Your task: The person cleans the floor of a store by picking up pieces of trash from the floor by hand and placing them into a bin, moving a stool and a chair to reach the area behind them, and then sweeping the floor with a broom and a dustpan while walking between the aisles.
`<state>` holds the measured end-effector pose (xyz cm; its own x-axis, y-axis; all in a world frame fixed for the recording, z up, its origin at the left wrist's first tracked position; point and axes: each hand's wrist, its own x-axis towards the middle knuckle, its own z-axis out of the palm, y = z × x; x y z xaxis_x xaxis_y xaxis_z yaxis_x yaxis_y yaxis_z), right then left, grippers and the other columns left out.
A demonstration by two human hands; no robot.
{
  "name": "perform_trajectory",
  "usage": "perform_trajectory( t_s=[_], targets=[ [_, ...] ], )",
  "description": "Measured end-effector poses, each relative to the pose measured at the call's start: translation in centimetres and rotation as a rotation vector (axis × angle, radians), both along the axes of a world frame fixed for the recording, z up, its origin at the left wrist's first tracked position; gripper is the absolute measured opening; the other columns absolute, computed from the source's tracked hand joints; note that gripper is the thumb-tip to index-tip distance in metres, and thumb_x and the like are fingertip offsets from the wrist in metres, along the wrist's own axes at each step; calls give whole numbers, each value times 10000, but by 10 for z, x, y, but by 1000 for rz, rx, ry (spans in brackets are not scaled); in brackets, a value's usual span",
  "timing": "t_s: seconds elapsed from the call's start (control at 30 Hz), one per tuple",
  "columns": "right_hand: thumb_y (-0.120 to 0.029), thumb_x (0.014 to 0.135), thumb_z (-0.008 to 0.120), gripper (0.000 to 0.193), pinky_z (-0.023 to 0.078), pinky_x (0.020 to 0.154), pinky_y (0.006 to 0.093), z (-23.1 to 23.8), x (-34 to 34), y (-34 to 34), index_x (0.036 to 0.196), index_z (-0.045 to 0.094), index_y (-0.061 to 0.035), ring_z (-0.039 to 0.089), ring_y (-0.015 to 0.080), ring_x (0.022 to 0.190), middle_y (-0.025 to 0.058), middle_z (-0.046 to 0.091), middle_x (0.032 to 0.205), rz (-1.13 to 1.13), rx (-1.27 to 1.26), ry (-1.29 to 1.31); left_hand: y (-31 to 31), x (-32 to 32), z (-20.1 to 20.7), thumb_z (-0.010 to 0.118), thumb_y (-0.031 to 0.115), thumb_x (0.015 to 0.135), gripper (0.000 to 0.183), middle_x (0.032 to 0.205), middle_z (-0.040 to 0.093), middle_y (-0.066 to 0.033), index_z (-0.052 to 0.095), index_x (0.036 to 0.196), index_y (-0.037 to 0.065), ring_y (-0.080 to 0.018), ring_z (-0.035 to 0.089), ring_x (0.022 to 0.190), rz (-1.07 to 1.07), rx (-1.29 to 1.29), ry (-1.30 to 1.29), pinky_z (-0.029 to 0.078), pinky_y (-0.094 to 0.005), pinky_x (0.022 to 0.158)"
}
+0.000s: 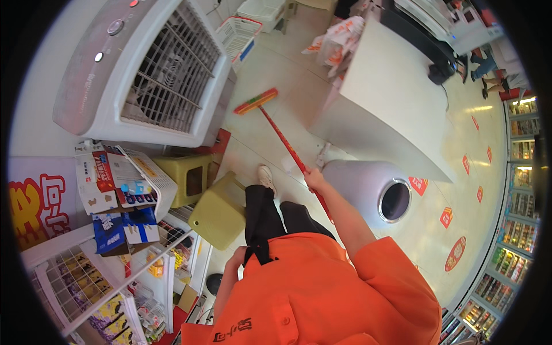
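A broom (290, 150) with a long red handle slants across the floor ahead of me. Its red, yellow and green head (256, 101) rests on the pale tiles between the air cooler and the white counter. My right hand (314, 180) is closed around the handle, which runs on back toward my right hip. Low at my left side, my left hand (234, 260) is beside my hip and the black cloth hanging there. Its fingers are too unclear to show whether they are closed.
A large air cooler (86, 86) stands at the left. Two olive stools (217, 211), cardboard boxes (123, 230) and a wire shelf rack (95, 313) crowd my left. On the right are a silver cylindrical bin (362, 184) and a white counter (397, 86). Baskets (237, 37) lie at the back.
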<state>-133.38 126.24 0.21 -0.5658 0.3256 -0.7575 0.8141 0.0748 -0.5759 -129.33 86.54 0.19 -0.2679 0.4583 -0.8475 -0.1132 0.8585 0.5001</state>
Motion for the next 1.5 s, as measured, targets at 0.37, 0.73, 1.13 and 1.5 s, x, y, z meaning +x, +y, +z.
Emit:
perform_trajectory(
  t_s=[0.37,0.73,1.13,1.5],
  targets=[
    [-216,879,415,395,381,379,238,113,333,-18,1269,380,-170,412,96,386,7,414,506,-80,-116,-167,-27,108,-38,459,313,793,381,782,580,-228,566,758,-52,-347,558,794,328,-55,108,414,-375,699],
    [-215,899,383,406,357,366,240,80,382,-59,1297,329,-153,396,89,399,24,432,569,-636,-250,-82,-53,154,-26,612,353,657,389,769,614,-175,611,778,-17,-242,596,721,27,-110,81,442,-344,634],
    [-186,889,393,405,410,457,248,21,462,-149,1289,343,-143,456,99,459,65,550,699,-262,9,-91,-167,269,-53,548,322,729,357,680,600,-131,576,750,-33,-195,553,584,248,27,-63,423,-327,533],
    [-223,900,375,381,329,338,228,112,417,-202,1271,367,-137,369,95,347,0,373,473,-120,3,-84,-236,373,-116,342,-65,717,424,561,494,-72,481,1113,-4,-161,449,437,-54,447,132,368,-299,389]
  ],
)
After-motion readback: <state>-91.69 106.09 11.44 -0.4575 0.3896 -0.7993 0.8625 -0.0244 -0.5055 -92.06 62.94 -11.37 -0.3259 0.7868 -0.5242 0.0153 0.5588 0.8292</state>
